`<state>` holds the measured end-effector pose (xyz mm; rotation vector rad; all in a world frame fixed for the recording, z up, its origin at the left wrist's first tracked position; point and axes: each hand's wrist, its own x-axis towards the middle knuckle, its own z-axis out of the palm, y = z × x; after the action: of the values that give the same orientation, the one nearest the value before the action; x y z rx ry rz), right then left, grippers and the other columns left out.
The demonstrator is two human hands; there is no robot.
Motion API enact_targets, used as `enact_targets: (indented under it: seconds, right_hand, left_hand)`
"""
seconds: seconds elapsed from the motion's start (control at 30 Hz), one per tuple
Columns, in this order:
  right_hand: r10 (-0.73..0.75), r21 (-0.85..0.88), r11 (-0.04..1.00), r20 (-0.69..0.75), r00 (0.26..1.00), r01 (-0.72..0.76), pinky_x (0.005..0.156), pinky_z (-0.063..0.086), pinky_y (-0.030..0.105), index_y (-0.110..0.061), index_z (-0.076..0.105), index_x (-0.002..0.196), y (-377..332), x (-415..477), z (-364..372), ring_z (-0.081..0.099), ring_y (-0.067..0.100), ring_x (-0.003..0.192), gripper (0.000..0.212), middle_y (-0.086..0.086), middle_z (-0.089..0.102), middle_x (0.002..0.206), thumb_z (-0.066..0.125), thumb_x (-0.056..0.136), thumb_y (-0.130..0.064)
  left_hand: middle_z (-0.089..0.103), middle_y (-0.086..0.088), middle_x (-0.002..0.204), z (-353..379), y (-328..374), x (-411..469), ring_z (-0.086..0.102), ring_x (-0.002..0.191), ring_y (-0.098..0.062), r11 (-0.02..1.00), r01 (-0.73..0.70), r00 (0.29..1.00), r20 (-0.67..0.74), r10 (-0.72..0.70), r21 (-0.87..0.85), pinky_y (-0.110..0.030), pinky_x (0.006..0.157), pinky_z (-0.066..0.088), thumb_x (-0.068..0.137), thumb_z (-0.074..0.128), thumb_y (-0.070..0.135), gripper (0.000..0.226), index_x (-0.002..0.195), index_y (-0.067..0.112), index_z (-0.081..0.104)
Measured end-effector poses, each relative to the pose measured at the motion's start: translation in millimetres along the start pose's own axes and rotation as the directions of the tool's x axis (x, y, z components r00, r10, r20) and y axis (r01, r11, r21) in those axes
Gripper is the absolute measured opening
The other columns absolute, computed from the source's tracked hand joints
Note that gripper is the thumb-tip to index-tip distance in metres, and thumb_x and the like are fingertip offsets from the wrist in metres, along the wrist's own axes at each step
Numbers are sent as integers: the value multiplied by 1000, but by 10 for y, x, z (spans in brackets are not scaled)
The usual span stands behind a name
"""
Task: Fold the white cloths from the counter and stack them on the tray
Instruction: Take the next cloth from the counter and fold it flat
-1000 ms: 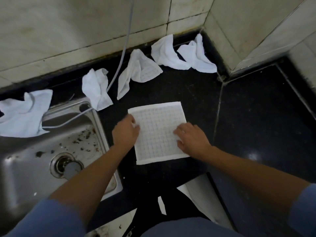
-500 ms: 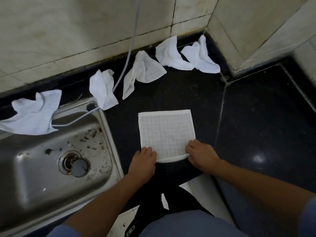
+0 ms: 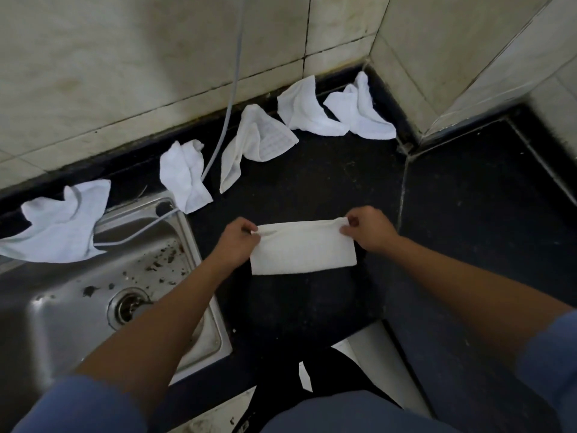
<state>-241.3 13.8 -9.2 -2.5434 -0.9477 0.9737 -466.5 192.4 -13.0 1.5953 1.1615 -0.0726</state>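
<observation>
As I judge it, the task is at an early stage. 1 white cloth lies on the dark desk just in front of the person, between the 2 hands. It is folded in half into a wide strip. At its far edge 2 layers seem to meet, and the near edge looks like the fold. It probably needs at least 1 more fold before it can be stacked.

5 other cloths are not folded at all. They lie crumpled in a row along the foot of the tiled wall:
- the first lies partly over the back rim of the sink;
- the second is beside a thin grey hose;
- the third, the fourth and the fifth follow toward the corner.

The tray is not in view, so I cannot tell if anything is stacked on it.

The left hand has its fingers curled, and they pinch the far left corner of the folded cloth. The right hand does the same at the far right corner. Its fingers are closed tightly on the edge, with a small gather of fabric between them. Both hands hold only this cloth, and its far edge is stretched straight between them.
</observation>
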Motion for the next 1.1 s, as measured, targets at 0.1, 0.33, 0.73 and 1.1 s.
enact_targets:
  seconds: [0.1, 0.33, 0.73, 1.1]
  right_hand:
    - [82, -69, 994, -5, 997, -83, 67, 45, 31, -18, 62, 81, 0, 136, 84, 62, 26, 83, 12, 5, 63, 84, 66, 84, -28]
    - [96, -308, 946, -40, 995, -103, 72, 49, 36, -18, 54, 109, -4, 32, 149, 61, 28, 92, 28, 7, 64, 103, 59, 87, -34]
    - [-146, -234, 961, 35, 989, 150, 71, 46, 33, -19, 60, 98, 403, -650, 511, 61, 25, 88, 16, 2, 58, 99, 53, 94, -32]
    - [313, 132, 945, -107, 944, -299, 83, 52, 37, -15, 56, 122, 21, -198, 392, 63, 27, 100, 44, 7, 66, 111, 71, 83, -29]
  left_hand:
    - [59, -7, 92, 69, 10, 211, 58, 85, -22, 979, 141, 990, 0, -143, -146, -34, 62, 52, 90, 60, 20, 8, 93, 13, 57]
    - [59, -2, 76, 168, -150, 218, 61, 78, -21, 985, 15, 979, -201, 20, 173, -31, 73, 49, 81, 67, 9, 25, 105, 12, 58]
    - [55, -6, 92, 280, -607, -285, 56, 80, -25, 501, -403, 874, 160, 459, 766, -33, 52, 48, 82, 67, 21, 14, 90, 12, 60]
    - [57, -8, 130, 161, -664, -252, 55, 110, -30, 304, -421, 825, 222, 519, 854, -43, 82, 48, 74, 75, 27, 38, 110, 18, 65]
